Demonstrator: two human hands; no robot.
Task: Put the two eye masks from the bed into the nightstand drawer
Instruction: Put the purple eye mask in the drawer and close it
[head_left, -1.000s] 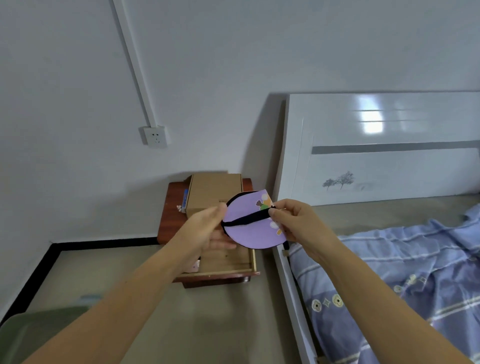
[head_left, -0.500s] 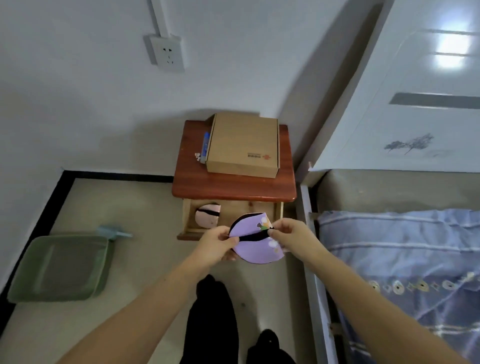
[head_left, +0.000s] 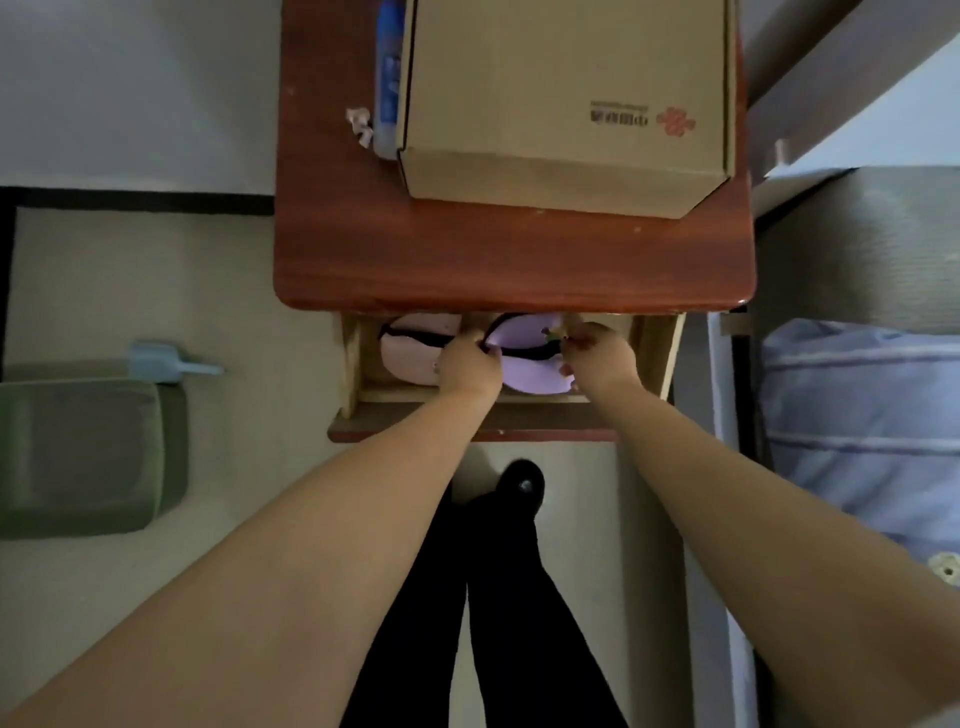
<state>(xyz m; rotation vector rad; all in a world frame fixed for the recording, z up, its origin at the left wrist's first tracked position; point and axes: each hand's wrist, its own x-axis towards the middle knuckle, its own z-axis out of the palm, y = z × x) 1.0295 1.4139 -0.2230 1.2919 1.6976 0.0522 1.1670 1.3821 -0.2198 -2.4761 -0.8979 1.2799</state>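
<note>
The nightstand drawer (head_left: 652, 358) is pulled open under the red-brown top. A pink eye mask (head_left: 408, 356) with a black strap lies in its left half. Both hands hold a purple eye mask (head_left: 530, 376) with a black strap inside the drawer's right half. My left hand (head_left: 470, 366) pinches its left end and covers part of the pink mask. My right hand (head_left: 600, 358) pinches its right end, near a small flower print.
A cardboard box (head_left: 566, 104) and a blue item (head_left: 389, 78) sit on the nightstand top (head_left: 467, 260). A green basin (head_left: 83, 457) with a blue scoop (head_left: 161, 361) stands on the floor at left. The bed (head_left: 862, 441) with a striped blue cover is at right. My dark legs (head_left: 498, 597) are below.
Both hands have carried the purple mask forward and down into the open drawer. The view has tilted down and closer over the nightstand.
</note>
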